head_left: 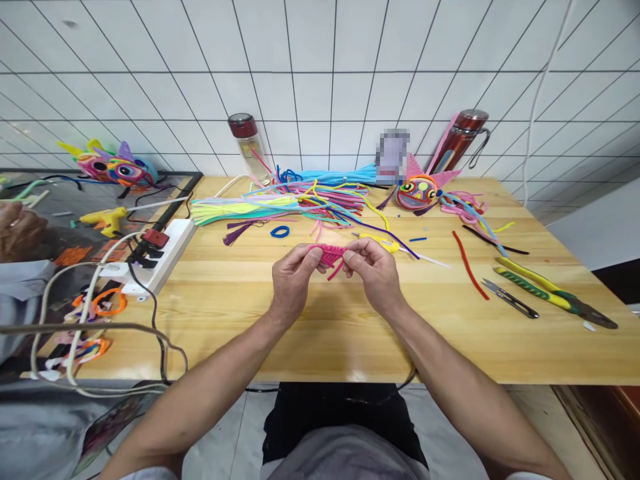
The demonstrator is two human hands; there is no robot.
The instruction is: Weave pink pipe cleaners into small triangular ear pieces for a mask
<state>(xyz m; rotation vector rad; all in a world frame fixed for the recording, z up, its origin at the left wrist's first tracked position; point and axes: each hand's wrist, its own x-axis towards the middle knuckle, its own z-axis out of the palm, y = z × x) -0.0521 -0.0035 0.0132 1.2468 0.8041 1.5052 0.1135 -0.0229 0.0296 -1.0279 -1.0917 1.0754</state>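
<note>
Between my two hands, above the middle of the wooden table, is a small pink piece of bent pipe cleaners [330, 254], its rows side by side and a loose end hanging down. My left hand [295, 277] pinches its left end between thumb and fingers. At the right end, my right hand [374, 270] grips it the same way. Just beyond my hands lie a yellow glue gun [384, 244] with a white stick and a blue coiled ring [280, 231]. Behind these spreads a heap of colored pipe cleaners [250, 205].
A colorful fish-like figure [419, 192] sits at the back right. Pliers [560, 293], thread snips [511, 299] and a red pipe cleaner [470, 265] lie to the right. On the left are a white power strip [163, 257], looping cables and another person's hand [20, 232]. Two bottles stand by the wall.
</note>
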